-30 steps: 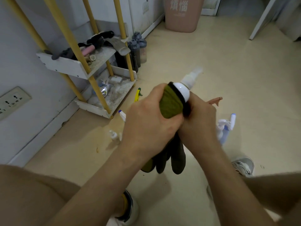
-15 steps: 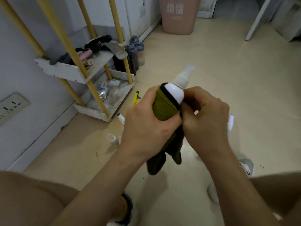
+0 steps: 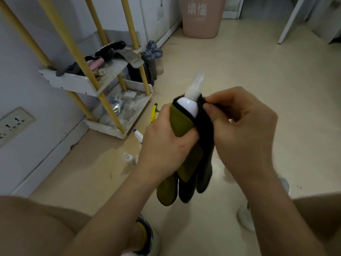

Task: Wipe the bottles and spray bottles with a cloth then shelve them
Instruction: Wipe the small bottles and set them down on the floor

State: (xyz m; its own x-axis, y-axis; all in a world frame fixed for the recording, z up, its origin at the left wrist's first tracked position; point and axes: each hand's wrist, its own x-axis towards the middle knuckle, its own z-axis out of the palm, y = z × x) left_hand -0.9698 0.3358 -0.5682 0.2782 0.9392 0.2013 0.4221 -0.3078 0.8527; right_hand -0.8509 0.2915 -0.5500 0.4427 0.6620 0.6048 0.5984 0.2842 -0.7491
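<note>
- Cream-coloured vinyl floor (image 3: 239,71) is filling most of the view, and a white two-tier rack on yellow poles (image 3: 73,83) is standing against the left wall.
- The left hand (image 3: 166,145) is gripping a white plastic spray bottle with a translucent cap (image 3: 188,107) through an olive-green and black cloth (image 3: 180,124) wrapped round its body. The bottle is being held nozzle-up in mid-air, between both hands.
- The right hand (image 3: 243,130) is pinching the cloth's black edge at the bottle's shoulder.
- Wiping seems to be under way on this bottle, which is not yet shelved.
- A small white spray bottle with a blue tip (image 3: 138,134) and a small clear bottle (image 3: 129,158) are lying on the floor near the rack (others may be hiding behind the hands), apparently awaiting wiping and shelving.
</note>
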